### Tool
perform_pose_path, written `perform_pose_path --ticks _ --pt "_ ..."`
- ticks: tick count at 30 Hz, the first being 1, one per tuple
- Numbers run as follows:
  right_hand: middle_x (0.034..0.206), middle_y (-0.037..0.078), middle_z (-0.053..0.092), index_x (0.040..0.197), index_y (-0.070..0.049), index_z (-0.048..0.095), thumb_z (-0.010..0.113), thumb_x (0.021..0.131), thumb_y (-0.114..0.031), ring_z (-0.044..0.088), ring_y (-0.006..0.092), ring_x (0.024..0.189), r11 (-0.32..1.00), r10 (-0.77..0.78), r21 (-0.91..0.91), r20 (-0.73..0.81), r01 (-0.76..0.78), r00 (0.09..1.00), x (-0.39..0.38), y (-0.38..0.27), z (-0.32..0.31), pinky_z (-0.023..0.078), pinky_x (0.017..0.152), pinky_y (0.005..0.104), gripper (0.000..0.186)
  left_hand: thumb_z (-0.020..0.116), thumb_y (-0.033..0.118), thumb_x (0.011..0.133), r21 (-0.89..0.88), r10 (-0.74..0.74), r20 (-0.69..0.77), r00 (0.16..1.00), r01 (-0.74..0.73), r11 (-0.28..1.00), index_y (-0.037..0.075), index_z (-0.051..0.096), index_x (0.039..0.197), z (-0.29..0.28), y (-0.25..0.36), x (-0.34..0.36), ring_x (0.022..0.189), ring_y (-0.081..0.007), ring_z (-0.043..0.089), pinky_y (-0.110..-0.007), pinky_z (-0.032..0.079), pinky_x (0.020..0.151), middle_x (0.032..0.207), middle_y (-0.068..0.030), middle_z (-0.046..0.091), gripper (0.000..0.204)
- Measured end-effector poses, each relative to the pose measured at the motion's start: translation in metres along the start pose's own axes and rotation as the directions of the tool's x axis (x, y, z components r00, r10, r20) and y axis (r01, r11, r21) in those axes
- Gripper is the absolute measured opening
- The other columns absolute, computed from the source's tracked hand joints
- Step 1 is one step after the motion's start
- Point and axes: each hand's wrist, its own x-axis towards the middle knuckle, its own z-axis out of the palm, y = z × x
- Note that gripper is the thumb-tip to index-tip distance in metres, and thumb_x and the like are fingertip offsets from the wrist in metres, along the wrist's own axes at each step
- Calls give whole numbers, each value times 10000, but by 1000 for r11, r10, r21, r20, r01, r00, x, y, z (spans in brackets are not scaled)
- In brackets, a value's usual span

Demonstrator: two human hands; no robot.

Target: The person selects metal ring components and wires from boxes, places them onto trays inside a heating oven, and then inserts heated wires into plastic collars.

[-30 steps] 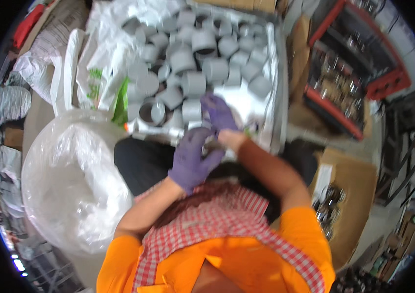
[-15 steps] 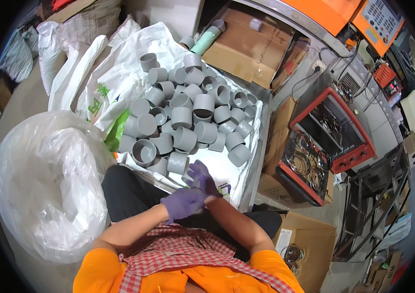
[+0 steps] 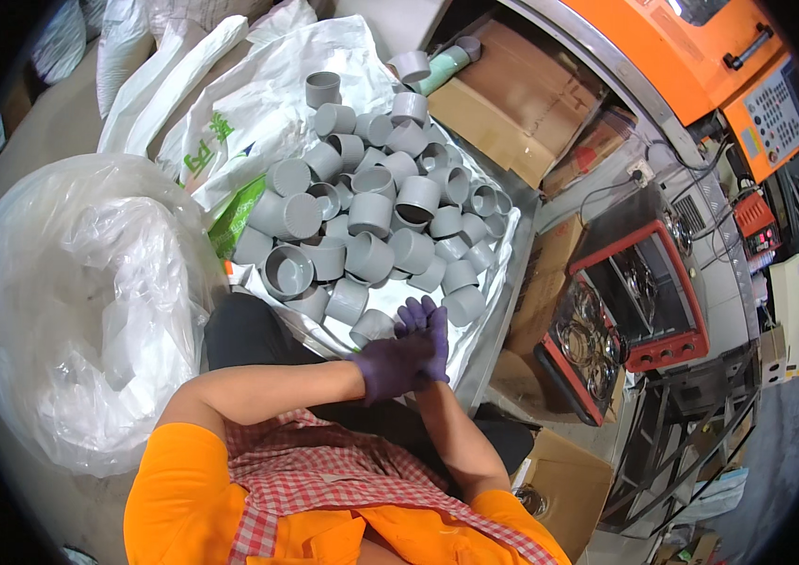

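head view, looking down: two hands in purple gloves meet at the near edge of a tray (image 3: 503, 282) lined with white plastic sheet. the left hand (image 3: 390, 365) lies across the right hand (image 3: 426, 330), whose fingers point up, flat and together. whether either hand holds anything cannot be told. a pile of grey plastic caps (image 3: 371, 221) fills the tray, the nearest one just beside the fingertips. a large clear plastic bag (image 3: 79, 301) sits to the left; a red rack (image 3: 639, 311) stands to the right.
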Motion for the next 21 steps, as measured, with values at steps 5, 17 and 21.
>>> perform_pose_path --ticks 5,17,21 --pt "1207 102 488 1296 -87 372 499 918 -296 494 215 1055 971 -220 -86 39 222 975 15 -17 4 407 867 327 450 538 213 817 205 237 341 910 -318 926 74 565 1057 -7 -13 28 868 -315 602 -370 492 749 937 -142 618 279" --pt "1089 94 546 1223 -4 453 674 778 -216 525 155 885 704 -328 -670 -10 237 945 206 -87 39 430 752 253 540 514 164 786 295 25 254 967 -102 950 100 607 871 -38 -70 66 781 -303 636 -423 502 652 863 -125 628 141" --pt "1120 127 536 1264 22 410 726 695 -294 521 202 956 305 -418 -895 182 326 890 326 -102 60 430 827 306 723 541 132 765 332 -90 400 912 -53 942 72 641 880 -68 -81 70 796 -298 643 -416 497 671 860 -109 650 164"
